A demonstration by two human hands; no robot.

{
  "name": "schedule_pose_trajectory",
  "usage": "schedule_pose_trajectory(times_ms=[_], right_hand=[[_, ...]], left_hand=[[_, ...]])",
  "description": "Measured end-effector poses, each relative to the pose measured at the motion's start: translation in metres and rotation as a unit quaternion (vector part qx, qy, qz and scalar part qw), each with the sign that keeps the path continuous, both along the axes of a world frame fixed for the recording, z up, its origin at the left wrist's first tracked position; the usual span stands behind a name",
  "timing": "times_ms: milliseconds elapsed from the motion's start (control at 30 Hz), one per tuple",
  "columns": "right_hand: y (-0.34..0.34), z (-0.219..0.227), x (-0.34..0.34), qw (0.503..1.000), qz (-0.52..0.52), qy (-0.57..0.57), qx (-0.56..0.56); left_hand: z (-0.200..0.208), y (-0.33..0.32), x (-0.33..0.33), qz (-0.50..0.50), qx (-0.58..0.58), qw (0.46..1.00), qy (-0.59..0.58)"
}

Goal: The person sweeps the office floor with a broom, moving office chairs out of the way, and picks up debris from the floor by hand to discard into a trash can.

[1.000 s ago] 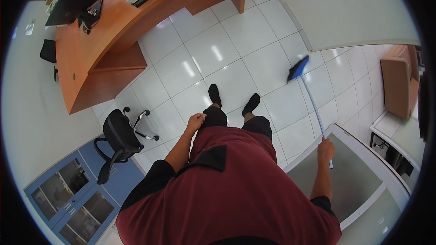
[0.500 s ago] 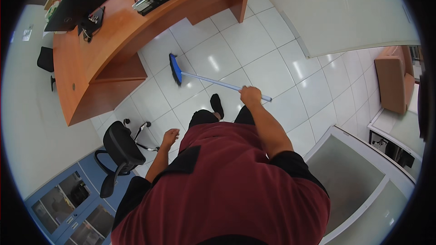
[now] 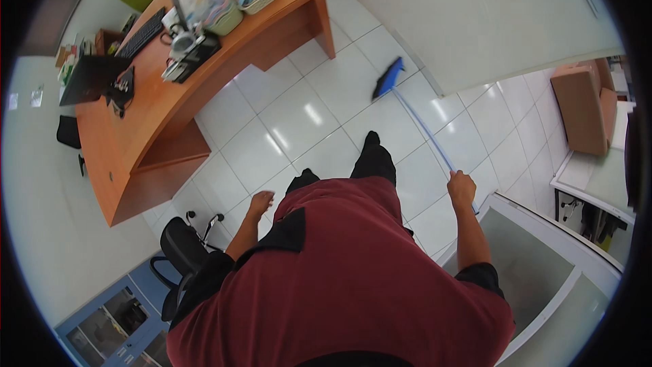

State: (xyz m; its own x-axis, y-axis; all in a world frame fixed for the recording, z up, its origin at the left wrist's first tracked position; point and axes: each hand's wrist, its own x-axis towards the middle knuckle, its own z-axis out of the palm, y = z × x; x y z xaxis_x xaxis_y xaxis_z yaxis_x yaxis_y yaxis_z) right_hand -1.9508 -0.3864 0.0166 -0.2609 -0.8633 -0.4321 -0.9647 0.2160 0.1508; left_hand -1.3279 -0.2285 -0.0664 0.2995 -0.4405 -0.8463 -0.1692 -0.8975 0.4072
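Observation:
My right hand (image 3: pixel 462 187), out to the right, is closed around the light blue handle of a broom (image 3: pixel 428 132). The handle's end sticks out behind that hand, near the white-framed glass panel. Ahead, the blue broom head (image 3: pixel 388 80) with dark bristles is at the tiled floor (image 3: pixel 360 126), close to the foot of the white wall. My left hand (image 3: pixel 261 204) hangs at my left side with nothing in it, its fingers loosely bent and a little apart. Beside it, further left, stands a black office chair (image 3: pixel 183 245).
A curved wooden desk (image 3: pixel 146 139) fills the left front, holding a monitor (image 3: pixel 95 81), a keyboard and baskets. A white wall (image 3: pixel 475 20) bounds the right front. Close on my right is a framed glass panel (image 3: pixel 530 265). A brown sofa (image 3: pixel 577 109) stands farther right.
The broom head has swung from the left, near the desk, across the floor to the right by the wall. My right hand has moved right and back with the handle. My feet have shifted.

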Motion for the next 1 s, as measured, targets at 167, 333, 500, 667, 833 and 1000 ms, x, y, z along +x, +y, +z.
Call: schedule_pose_trajectory(times_ms=[167,333,500,667,833,1000], right_hand=[[-0.040,0.016,0.004,0.998,0.027,-0.060,0.021],[-0.099,-0.044,-0.003,0.993,0.072,-0.088,0.021],[-0.124,-0.037,-0.091,1.000,0.015,-0.003,-0.017],[-0.161,0.014,-0.114,0.999,0.012,0.005,-0.029],[-0.252,0.003,-0.025,0.994,-0.024,-0.091,-0.056],[-0.389,-0.052,0.116,0.971,-0.006,-0.230,-0.059]], left_hand=[[0.006,-0.154,-0.104,-0.153,-0.089,0.983,0.046],[0.044,-0.245,-0.150,-0.297,-0.224,0.928,-0.017],[0.042,-0.257,-0.127,-0.226,-0.219,0.949,-0.030],[0.000,-0.185,-0.092,-0.160,-0.105,0.981,-0.032],[-0.033,-0.159,-0.082,-0.280,0.066,0.958,0.007],[-0.032,-0.259,-0.100,-0.240,0.025,0.970,0.006]])
